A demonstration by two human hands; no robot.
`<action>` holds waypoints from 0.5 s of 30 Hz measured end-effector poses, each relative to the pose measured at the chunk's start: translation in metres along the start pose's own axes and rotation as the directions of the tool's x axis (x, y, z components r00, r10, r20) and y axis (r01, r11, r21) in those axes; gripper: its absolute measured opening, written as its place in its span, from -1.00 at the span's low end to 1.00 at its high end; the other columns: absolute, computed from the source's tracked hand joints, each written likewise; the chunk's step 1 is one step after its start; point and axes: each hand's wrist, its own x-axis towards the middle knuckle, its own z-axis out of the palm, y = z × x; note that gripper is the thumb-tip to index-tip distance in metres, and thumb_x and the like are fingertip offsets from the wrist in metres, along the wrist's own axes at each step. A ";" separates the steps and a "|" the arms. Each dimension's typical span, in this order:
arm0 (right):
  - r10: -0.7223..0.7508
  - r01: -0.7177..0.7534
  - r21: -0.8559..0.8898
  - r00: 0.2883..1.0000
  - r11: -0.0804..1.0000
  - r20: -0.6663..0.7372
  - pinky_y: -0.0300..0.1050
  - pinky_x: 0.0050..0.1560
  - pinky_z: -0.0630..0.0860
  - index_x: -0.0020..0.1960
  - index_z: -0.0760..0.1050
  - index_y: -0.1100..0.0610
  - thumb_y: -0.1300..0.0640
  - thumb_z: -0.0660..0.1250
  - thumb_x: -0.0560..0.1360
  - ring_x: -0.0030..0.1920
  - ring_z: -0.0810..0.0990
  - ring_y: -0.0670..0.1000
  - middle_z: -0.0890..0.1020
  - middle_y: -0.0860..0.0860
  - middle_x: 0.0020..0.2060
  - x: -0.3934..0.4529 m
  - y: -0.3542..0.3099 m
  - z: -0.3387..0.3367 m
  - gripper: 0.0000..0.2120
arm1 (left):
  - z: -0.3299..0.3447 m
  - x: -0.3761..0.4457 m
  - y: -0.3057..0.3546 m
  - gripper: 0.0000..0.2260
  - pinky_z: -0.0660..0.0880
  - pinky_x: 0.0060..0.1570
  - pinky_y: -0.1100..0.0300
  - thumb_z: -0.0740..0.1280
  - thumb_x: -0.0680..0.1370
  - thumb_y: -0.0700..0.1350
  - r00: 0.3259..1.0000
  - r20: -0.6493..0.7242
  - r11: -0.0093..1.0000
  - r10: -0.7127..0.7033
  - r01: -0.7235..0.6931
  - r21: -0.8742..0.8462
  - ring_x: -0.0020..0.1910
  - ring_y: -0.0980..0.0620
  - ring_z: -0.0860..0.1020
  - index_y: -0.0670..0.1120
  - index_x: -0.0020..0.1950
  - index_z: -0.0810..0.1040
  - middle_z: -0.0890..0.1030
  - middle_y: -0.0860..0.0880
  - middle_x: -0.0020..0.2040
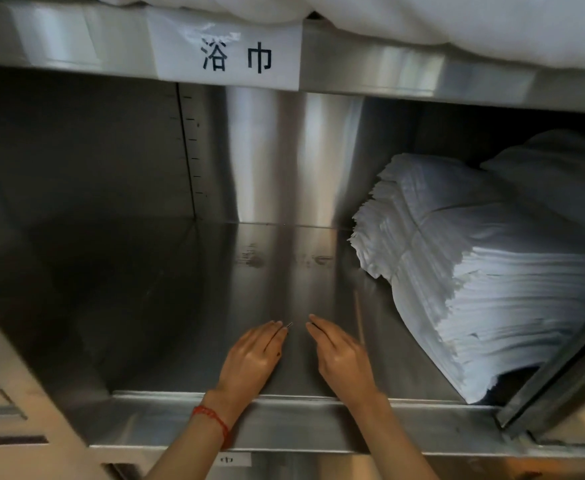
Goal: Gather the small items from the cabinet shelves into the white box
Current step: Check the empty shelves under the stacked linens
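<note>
Hands (254,355) (341,355) on smooth steel shelf (180,306)

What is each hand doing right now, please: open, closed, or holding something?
Left hand: open, fingers straight on the bare steel shelf, tips at a tiny dark item.
Right hand: open, fingers straight, holding nothing.
</note>
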 end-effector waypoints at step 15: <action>0.041 -0.041 0.003 0.994 0.999 0.106 -0.19 -0.17 0.61 -0.07 0.67 0.23 0.30 0.11 0.33 -0.15 0.69 0.03 0.69 0.08 -0.05 0.001 0.002 0.025 -0.62 | 0.012 -0.005 -0.013 -0.70 0.56 -0.17 0.21 0.18 0.39 -0.23 0.990 0.135 0.999 -0.042 0.045 -0.019 -0.16 -0.02 0.67 -0.19 -0.10 0.70 0.69 -0.10 -0.11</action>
